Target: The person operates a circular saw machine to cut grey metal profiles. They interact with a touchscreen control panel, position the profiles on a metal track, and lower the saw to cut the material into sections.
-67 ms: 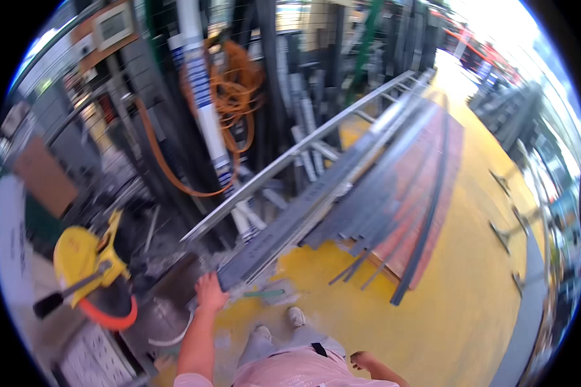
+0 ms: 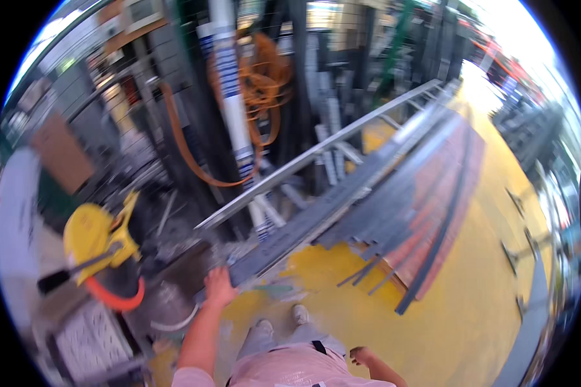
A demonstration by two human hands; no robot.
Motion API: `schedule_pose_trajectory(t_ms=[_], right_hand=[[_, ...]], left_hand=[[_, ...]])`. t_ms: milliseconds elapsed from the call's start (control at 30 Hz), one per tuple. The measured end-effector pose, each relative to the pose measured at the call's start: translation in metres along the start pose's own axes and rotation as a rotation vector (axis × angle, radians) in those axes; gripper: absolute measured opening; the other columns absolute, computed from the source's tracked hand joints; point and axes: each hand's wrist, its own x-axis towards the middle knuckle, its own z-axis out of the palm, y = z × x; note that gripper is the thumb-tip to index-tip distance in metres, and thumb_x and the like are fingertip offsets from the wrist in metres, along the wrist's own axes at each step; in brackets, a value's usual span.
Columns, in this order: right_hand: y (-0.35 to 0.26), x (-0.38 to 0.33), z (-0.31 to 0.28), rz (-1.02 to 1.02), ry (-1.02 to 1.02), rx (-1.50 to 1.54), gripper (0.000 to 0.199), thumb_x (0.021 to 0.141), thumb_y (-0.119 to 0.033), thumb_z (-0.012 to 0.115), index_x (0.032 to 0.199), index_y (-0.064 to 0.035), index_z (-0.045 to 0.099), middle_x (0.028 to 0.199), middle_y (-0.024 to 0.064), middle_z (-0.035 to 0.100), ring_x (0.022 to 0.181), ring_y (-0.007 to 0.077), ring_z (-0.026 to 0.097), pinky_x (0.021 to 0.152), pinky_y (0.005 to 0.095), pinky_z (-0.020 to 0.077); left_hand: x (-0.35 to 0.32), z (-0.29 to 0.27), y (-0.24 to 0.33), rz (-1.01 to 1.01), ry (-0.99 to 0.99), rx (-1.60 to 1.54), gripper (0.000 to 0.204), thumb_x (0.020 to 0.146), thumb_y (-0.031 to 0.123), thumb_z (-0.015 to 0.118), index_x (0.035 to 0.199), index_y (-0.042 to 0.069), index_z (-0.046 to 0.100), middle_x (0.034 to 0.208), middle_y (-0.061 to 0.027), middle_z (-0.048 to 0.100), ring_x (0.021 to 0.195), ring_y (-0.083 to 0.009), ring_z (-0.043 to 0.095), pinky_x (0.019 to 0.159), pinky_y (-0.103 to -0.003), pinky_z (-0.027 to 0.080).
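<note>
My left hand (image 2: 219, 287) is at the near end of a long dark grey metal profile (image 2: 297, 231), its fingers closed about the end; blur softens the exact grip. The profile slants away to the far right, beside a silver ladder (image 2: 323, 151). Just left of this hand is a dark metal machine bed (image 2: 190, 264), with a yellow cut-off saw (image 2: 90, 238) with a black handle and an orange-red lower rim standing beyond it. My right hand (image 2: 363, 356) hangs by my right side, fingers loosely bent and apart, with nothing visible in it.
Several grey bars (image 2: 374, 219) lie on a reddish board (image 2: 455, 168) over the yellow floor (image 2: 458, 277). An orange hose (image 2: 200, 174) loops beside an upright white-and-blue wrapped length (image 2: 232, 97). Metal feet (image 2: 510, 258) stick out at the right. A pale perforated box (image 2: 93, 338) sits lower left.
The whole view has shifted, so the saw, ladder and bars appear farther right. My left hand stays at the profile's end; my right hand still hangs at my side.
</note>
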Motion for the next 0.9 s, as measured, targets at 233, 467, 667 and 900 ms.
schedule_pose_trajectory(t_ms=[233, 467, 667, 900], right_hand=[[-0.289, 0.067, -0.091, -0.468, -0.056, 0.544, 0.038, 0.097, -0.039, 0.049, 0.12, -0.0097, 0.052, 0.109, 0.0073, 0.063, 0.085, 0.021, 0.06, 0.067, 0.0365, 0.0487], [-0.456, 0.023, -0.018, -0.538, -0.125, 0.599, 0.032, 0.097, -0.039, 0.051, 0.107, -0.0085, 0.056, 0.094, 0.0054, 0.064, 0.079, 0.0199, 0.06, 0.064, 0.0331, 0.0497], [-0.474, 0.068, 0.14, -0.463, -0.09, 0.629, 0.013, 0.096, -0.018, 0.054, 0.101, -0.0075, 0.06, 0.088, 0.0075, 0.067, 0.078, 0.0212, 0.064, 0.065, 0.0299, 0.0541], [-0.496, -0.047, 0.428, -0.322, -0.284, 0.32, 0.017, 0.096, -0.024, 0.055, 0.108, -0.0113, 0.057, 0.085, 0.0075, 0.066, 0.07, 0.0212, 0.064, 0.053, 0.0287, 0.0494]], left_hand=[[-0.116, -0.015, -0.084, -0.139, 0.001, 0.018, 0.062, 0.069, 0.02, 0.073, 0.125, 0.009, 0.051, 0.122, -0.0111, 0.053, 0.12, -0.029, 0.049, 0.102, -0.048, 0.036], [-0.259, -0.025, -0.259, -0.483, -0.056, 0.121, 0.059, 0.07, 0.016, 0.072, 0.125, 0.013, 0.05, 0.122, -0.0064, 0.052, 0.121, -0.0259, 0.047, 0.102, -0.059, 0.03], [-0.327, -0.003, -0.454, -0.739, 0.199, 0.336, 0.057, 0.078, 0.011, 0.063, 0.133, 0.011, 0.046, 0.13, -0.0081, 0.05, 0.125, -0.0266, 0.045, 0.101, -0.062, 0.029], [-0.319, 0.023, -0.465, -1.005, 0.564, -0.429, 0.042, 0.078, 0.011, 0.059, 0.12, 0.004, 0.056, 0.117, -0.0146, 0.06, 0.108, -0.0338, 0.058, 0.092, -0.045, 0.045]])
